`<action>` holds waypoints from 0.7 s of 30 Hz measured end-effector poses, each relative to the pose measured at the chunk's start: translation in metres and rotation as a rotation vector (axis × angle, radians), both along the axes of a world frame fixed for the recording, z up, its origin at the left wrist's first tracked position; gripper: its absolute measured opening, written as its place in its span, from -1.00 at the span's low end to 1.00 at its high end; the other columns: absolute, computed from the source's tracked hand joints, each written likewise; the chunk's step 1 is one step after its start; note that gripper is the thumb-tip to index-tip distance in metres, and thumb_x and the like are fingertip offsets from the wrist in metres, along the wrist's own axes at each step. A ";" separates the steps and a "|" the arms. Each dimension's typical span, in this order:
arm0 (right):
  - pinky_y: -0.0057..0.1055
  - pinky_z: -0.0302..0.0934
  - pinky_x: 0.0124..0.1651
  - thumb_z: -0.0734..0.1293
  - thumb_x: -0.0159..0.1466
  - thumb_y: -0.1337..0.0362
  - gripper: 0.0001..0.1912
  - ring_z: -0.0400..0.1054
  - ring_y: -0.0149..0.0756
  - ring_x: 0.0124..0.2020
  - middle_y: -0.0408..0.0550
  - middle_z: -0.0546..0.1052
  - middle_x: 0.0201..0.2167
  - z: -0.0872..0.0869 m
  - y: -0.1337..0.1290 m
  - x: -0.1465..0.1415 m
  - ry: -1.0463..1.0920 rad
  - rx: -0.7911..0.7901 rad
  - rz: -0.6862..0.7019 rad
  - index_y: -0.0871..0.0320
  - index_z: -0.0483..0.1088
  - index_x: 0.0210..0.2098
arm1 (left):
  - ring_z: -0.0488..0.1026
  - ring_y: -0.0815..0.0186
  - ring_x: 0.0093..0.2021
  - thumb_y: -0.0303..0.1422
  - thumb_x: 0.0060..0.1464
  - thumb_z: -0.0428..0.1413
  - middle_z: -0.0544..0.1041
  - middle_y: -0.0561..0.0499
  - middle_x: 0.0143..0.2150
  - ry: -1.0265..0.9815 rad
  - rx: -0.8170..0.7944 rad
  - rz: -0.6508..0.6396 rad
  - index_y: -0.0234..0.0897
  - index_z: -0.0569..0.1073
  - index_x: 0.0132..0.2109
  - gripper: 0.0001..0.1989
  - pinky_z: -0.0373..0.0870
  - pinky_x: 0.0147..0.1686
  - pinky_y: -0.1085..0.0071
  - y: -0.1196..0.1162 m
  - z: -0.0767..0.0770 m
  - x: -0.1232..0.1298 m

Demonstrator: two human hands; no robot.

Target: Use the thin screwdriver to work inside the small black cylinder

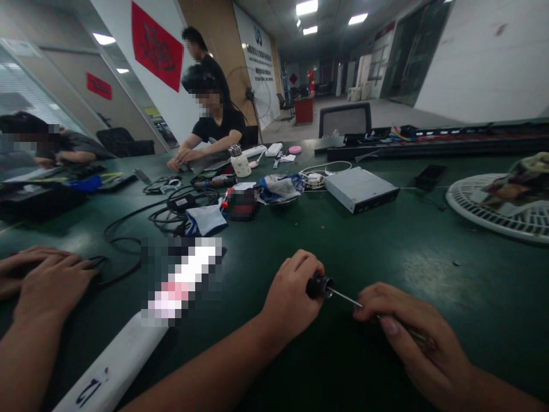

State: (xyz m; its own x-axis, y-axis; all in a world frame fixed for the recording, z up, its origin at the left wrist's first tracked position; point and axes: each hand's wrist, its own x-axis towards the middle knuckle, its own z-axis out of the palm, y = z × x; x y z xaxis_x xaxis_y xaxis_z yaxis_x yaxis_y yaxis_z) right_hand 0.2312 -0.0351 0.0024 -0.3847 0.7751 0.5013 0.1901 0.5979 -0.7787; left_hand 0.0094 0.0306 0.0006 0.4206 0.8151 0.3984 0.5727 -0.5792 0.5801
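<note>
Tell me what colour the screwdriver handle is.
The screwdriver handle is black, showing best in the head view.

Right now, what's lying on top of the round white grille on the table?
A crumpled patterned cloth lies on the round white grille. It hides the grille's middle, so what's beneath cannot be seen.

Black-handled screwdriver (pixel 319 286) between 2 hands (pixel 291 294)

Electronics workshop: long green workbench (pixel 386 246), screwdriver (pixel 319 286), tangled cables (pixel 180 209), metal drive casing (pixel 360 189), seated workers (pixel 217 123).
</note>
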 end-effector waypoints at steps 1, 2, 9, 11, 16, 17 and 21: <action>-0.24 0.32 -0.20 0.15 0.44 0.43 -0.75 0.42 -0.20 -0.20 -0.03 0.51 -0.24 -0.001 0.000 0.000 0.005 -0.001 -0.015 0.05 0.39 -0.04 | 0.39 0.22 -0.16 -0.63 -0.03 0.20 0.43 0.01 -0.13 0.000 -0.006 -0.007 -0.22 0.36 -0.22 -0.72 0.36 -0.19 0.27 0.000 0.000 0.000; -0.24 0.32 -0.20 0.15 0.44 0.42 -0.75 0.42 -0.20 -0.20 -0.02 0.50 -0.24 -0.002 0.000 0.000 0.003 -0.003 -0.032 0.05 0.39 -0.04 | 0.40 0.22 -0.15 -0.63 -0.03 0.20 0.43 0.01 -0.13 0.001 -0.010 -0.013 -0.22 0.36 -0.22 -0.72 0.37 -0.18 0.27 0.000 0.000 0.000; -0.25 0.25 -0.28 0.13 0.45 0.41 -0.79 0.39 -0.22 -0.30 -0.05 0.47 -0.33 0.000 0.002 -0.002 -0.058 -0.004 -0.054 0.08 0.36 -0.20 | 0.42 0.22 -0.15 -0.65 -0.05 0.21 0.45 0.00 -0.14 -0.037 -0.005 -0.038 -0.23 0.36 -0.24 -0.71 0.38 -0.17 0.27 0.000 -0.002 0.000; -0.26 0.24 -0.30 0.12 0.44 0.41 -0.78 0.39 -0.23 -0.31 -0.05 0.47 -0.35 0.002 0.002 -0.002 -0.059 0.002 -0.038 0.08 0.36 -0.22 | 0.43 0.21 -0.13 -0.64 -0.04 0.20 0.45 -0.01 -0.13 -0.043 0.010 -0.062 -0.24 0.36 -0.25 -0.73 0.38 -0.16 0.27 0.001 -0.003 0.000; -0.24 0.27 -0.24 0.14 0.42 0.43 -0.77 0.40 -0.21 -0.25 -0.04 0.48 -0.30 0.003 0.001 -0.002 -0.010 0.029 0.025 0.08 0.38 -0.12 | 0.44 0.22 -0.13 -0.65 -0.04 0.20 0.45 -0.01 -0.12 -0.050 0.018 -0.076 -0.24 0.35 -0.26 -0.72 0.39 -0.15 0.28 0.002 -0.004 -0.001; -0.24 0.27 -0.23 0.14 0.42 0.44 -0.77 0.40 -0.20 -0.24 -0.03 0.49 -0.30 0.002 0.001 -0.002 -0.003 0.033 0.013 0.08 0.39 -0.10 | 0.44 0.23 -0.13 -0.65 -0.04 0.20 0.45 0.00 -0.12 -0.047 0.017 -0.076 -0.24 0.35 -0.26 -0.72 0.39 -0.15 0.28 0.002 -0.004 -0.001; -0.25 0.23 -0.28 0.16 0.43 0.42 -0.80 0.39 -0.22 -0.29 -0.04 0.48 -0.32 0.000 0.002 -0.001 -0.021 0.002 -0.079 0.08 0.39 -0.16 | 0.44 0.24 -0.13 -0.64 -0.04 0.21 0.45 0.00 -0.11 -0.029 0.008 -0.063 -0.23 0.35 -0.26 -0.73 0.39 -0.17 0.29 0.001 -0.003 -0.001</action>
State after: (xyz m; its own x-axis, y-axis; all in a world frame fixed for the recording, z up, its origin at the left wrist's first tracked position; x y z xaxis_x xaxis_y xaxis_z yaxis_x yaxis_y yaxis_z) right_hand 0.2297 -0.0331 0.0020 -0.3332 0.8023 0.4952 0.2532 0.5821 -0.7727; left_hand 0.0080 0.0321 -0.0024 0.4590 0.7839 0.4181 0.5179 -0.6184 0.5910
